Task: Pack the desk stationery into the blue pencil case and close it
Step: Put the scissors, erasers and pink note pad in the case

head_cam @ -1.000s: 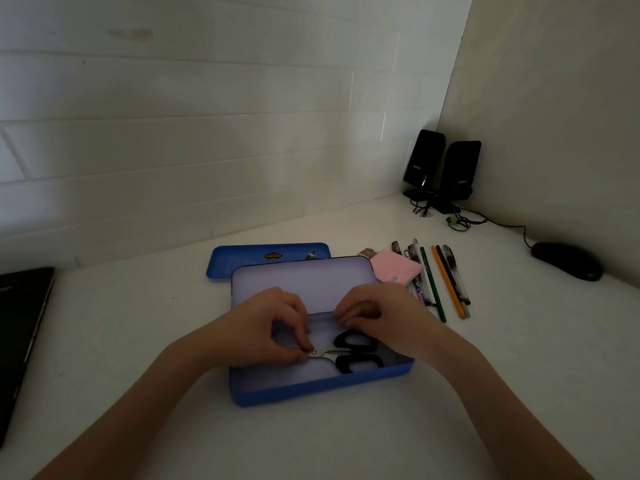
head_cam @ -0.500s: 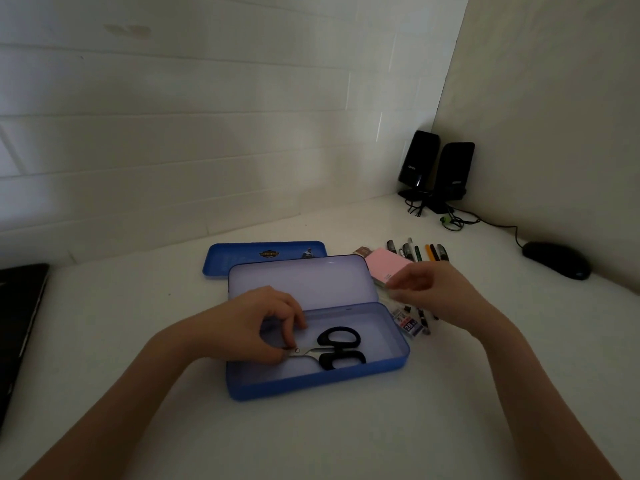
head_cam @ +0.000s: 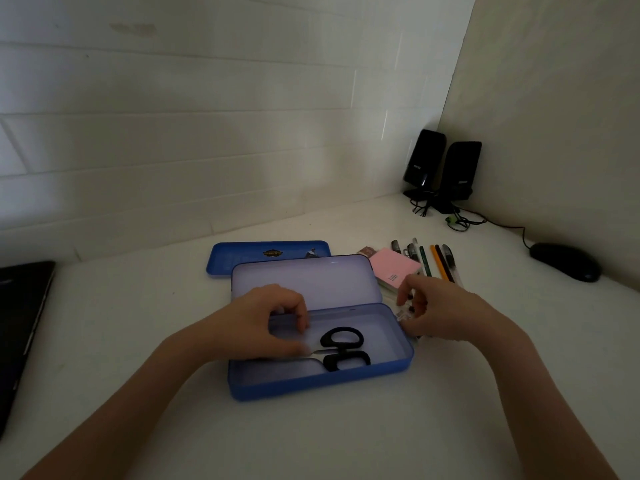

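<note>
So the blue pencil case (head_cam: 320,382) is sitting open in the middle of the white surface (head_cam: 346,438), lid (head_cam: 304,282) tipped up at the far side. Only the black-handled scissors (head_cam: 341,348) are inside so far, lying flat with the handles toward the right end.

Left hand (head_cam: 258,325) is down in the left half of the case, fingers curled with the tips right at the scissor blades. Looks like its grip is pinching the blade end, though the blades are mostly hidden under the fingers. Right hand (head_cam: 440,311) is just outside the right end of the case, fingers curled around something small and clear, maybe a lead box or eraser packet; too small to say. So I'd call that grip closed on a little packet.

Everything else is waiting to the right: a pink sticky note pad (head_cam: 394,268) just beside the lid, and a row of pens and pencils (head_cam: 433,259) beyond it. There's also a separate blue tray (head_cam: 268,254) behind the case, speakers (head_cam: 443,168) in the far corner, a mouse (head_cam: 564,261) far right, and a laptop (head_cam: 20,323) at the left edge.

My read: early in the packing, scissors being settled, small packet next. It'd need lifting over the right wall and dropping into the free space beside the handles, leaving room along the far side for the pens.
</note>
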Demonstrator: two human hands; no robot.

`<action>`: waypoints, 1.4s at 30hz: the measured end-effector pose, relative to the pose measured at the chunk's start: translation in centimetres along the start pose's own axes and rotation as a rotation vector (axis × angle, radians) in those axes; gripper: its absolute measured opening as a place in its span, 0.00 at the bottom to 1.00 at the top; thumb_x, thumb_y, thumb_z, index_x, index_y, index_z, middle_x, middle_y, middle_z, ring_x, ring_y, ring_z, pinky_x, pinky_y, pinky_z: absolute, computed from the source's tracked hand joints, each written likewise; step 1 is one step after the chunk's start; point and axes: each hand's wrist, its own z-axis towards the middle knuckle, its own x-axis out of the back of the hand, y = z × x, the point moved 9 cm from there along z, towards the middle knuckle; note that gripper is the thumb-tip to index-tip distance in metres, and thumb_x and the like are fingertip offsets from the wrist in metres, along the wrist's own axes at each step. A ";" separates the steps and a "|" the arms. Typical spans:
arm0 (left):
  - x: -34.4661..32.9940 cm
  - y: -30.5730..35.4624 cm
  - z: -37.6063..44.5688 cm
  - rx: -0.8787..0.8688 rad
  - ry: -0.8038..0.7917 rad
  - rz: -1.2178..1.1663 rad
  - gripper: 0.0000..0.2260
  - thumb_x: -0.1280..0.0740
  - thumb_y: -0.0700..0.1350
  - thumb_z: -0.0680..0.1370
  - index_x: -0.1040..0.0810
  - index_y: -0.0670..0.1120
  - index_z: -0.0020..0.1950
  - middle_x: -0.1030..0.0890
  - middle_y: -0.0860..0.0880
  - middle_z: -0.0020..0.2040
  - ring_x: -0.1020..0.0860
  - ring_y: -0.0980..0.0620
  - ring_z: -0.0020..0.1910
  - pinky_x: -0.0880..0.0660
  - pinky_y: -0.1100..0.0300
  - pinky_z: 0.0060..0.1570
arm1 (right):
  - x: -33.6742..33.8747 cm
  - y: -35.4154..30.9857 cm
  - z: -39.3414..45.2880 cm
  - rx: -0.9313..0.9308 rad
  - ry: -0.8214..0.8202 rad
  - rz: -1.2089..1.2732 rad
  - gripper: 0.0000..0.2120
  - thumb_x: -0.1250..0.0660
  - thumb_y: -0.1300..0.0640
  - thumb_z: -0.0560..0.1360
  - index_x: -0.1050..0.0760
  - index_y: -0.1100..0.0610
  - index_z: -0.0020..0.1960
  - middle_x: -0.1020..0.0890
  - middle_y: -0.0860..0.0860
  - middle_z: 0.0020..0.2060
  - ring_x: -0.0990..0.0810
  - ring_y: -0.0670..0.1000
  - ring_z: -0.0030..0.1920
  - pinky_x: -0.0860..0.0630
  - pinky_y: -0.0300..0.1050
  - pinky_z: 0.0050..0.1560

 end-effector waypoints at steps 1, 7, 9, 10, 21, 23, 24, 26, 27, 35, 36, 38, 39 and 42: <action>-0.1 0.1 0.0 -0.011 -0.002 0.011 0.12 0.27 0.56 0.65 0.23 0.53 0.44 0.22 0.61 0.47 0.26 0.59 0.49 0.30 0.67 0.51 | 0.1 0.0 0.1 -0.002 0.016 -0.032 0.12 0.28 0.50 0.64 0.29 0.46 0.44 0.25 0.44 0.35 0.25 0.47 0.36 0.22 0.49 0.45; -0.3 -0.4 0.1 0.016 -0.043 -0.030 0.12 0.24 0.52 0.65 0.21 0.57 0.46 0.21 0.62 0.49 0.25 0.60 0.52 0.29 0.68 0.55 | 0.9 -0.2 -0.2 -0.032 0.113 -0.144 0.11 0.29 0.46 0.64 0.24 0.51 0.42 0.20 0.46 0.38 0.21 0.47 0.39 0.25 0.44 0.41; -0.4 -0.3 0.1 0.013 -0.059 -0.053 0.11 0.24 0.50 0.66 0.20 0.57 0.46 0.21 0.61 0.48 0.24 0.59 0.52 0.29 0.68 0.55 | 1.9 0.3 -0.3 -0.068 0.184 -0.135 0.10 0.30 0.46 0.64 0.25 0.50 0.41 0.19 0.47 0.38 0.20 0.47 0.37 0.26 0.43 0.39; -0.4 -0.2 0.1 0.011 -0.062 -0.065 0.11 0.24 0.49 0.66 0.19 0.56 0.47 0.21 0.60 0.48 0.24 0.59 0.52 0.29 0.69 0.55 | 2.4 0.5 -0.4 -0.080 0.224 -0.121 0.11 0.30 0.46 0.63 0.26 0.49 0.42 0.20 0.47 0.39 0.20 0.48 0.38 0.26 0.43 0.39; -0.2 -0.1 0.0 0.008 -0.035 -0.140 0.09 0.23 0.41 0.66 0.16 0.54 0.41 0.19 0.54 0.46 0.21 0.57 0.49 0.27 0.67 0.53 | 2.4 -4.7 -2.2 0.210 0.139 0.426 0.07 0.31 0.54 0.73 0.28 0.56 0.45 0.18 0.53 0.28 0.26 0.46 0.22 0.32 0.36 0.21; -0.2 -0.1 0.0 0.001 -0.037 -0.135 0.09 0.23 0.41 0.66 0.17 0.55 0.39 0.19 0.54 0.47 0.21 0.57 0.49 0.26 0.65 0.54 | 1.4 -5.2 -2.2 0.215 0.103 0.334 0.09 0.30 0.55 0.73 0.28 0.59 0.44 0.18 0.52 0.31 0.25 0.43 0.22 0.33 0.31 0.22; -0.3 -0.1 0.0 -0.001 -0.038 -0.130 0.10 0.23 0.41 0.66 0.17 0.55 0.39 0.19 0.54 0.47 0.21 0.57 0.49 0.26 0.64 0.54 | 1.1 -5.5 -2.2 0.229 0.098 0.293 0.09 0.30 0.57 0.72 0.28 0.60 0.43 0.19 0.53 0.34 0.25 0.42 0.24 0.32 0.29 0.23; -0.3 -0.2 0.0 -0.002 -0.038 -0.118 0.09 0.23 0.41 0.66 0.16 0.55 0.39 0.19 0.54 0.47 0.21 0.57 0.49 0.26 0.65 0.54 | 0.5 -6.0 -2.1 0.256 0.099 0.166 0.09 0.29 0.57 0.71 0.28 0.58 0.38 0.22 0.52 0.38 0.25 0.43 0.29 0.31 0.30 0.26; -0.3 -0.2 0.0 -0.003 -0.039 -0.114 0.09 0.24 0.41 0.66 0.16 0.55 0.39 0.19 0.54 0.47 0.21 0.57 0.49 0.26 0.66 0.54 | 0.2 -6.1 -2.1 0.255 0.095 0.101 0.10 0.30 0.56 0.71 0.29 0.55 0.35 0.22 0.50 0.37 0.26 0.42 0.31 0.32 0.31 0.27; -0.4 0.1 0.1 0.008 -0.044 -0.112 0.07 0.26 0.54 0.68 0.17 0.54 0.43 0.19 0.54 0.46 0.21 0.56 0.49 0.26 0.58 0.57 | -1.2 -6.5 -2.0 0.239 -0.014 -0.060 0.07 0.29 0.53 0.71 0.22 0.50 0.35 0.22 0.45 0.35 0.24 0.44 0.35 0.31 0.33 0.32; -0.3 -0.1 0.1 0.022 -0.031 -0.117 0.10 0.29 0.57 0.68 0.17 0.54 0.43 0.18 0.54 0.46 0.21 0.56 0.48 0.25 0.54 0.57 | -1.1 -6.5 -2.0 0.242 -0.015 -0.068 0.05 0.29 0.53 0.71 0.20 0.52 0.37 0.24 0.44 0.33 0.26 0.43 0.34 0.34 0.32 0.31; 0.0 -0.2 0.2 0.034 0.003 -0.121 0.10 0.31 0.57 0.69 0.18 0.54 0.44 0.17 0.56 0.45 0.21 0.56 0.48 0.25 0.51 0.57 | -1.0 -6.2 -1.9 0.231 -0.021 -0.080 0.05 0.29 0.53 0.72 0.20 0.52 0.39 0.26 0.44 0.31 0.29 0.42 0.32 0.37 0.32 0.30; 0.0 -0.2 0.2 0.031 0.013 -0.114 0.06 0.30 0.54 0.70 0.18 0.54 0.44 0.17 0.56 0.44 0.21 0.56 0.48 0.25 0.51 0.57 | -1.0 -6.0 -1.9 0.218 -0.018 -0.083 0.06 0.29 0.52 0.72 0.22 0.52 0.37 0.26 0.44 0.30 0.30 0.42 0.31 0.37 0.33 0.30; -0.1 -0.3 0.3 0.030 0.019 -0.100 0.02 0.29 0.46 0.72 0.18 0.53 0.43 0.17 0.57 0.44 0.21 0.58 0.47 0.26 0.53 0.57 | -0.9 -5.1 -1.4 0.174 0.037 -0.090 0.16 0.31 0.45 0.72 0.30 0.51 0.30 0.28 0.47 0.28 0.30 0.46 0.30 0.35 0.37 0.32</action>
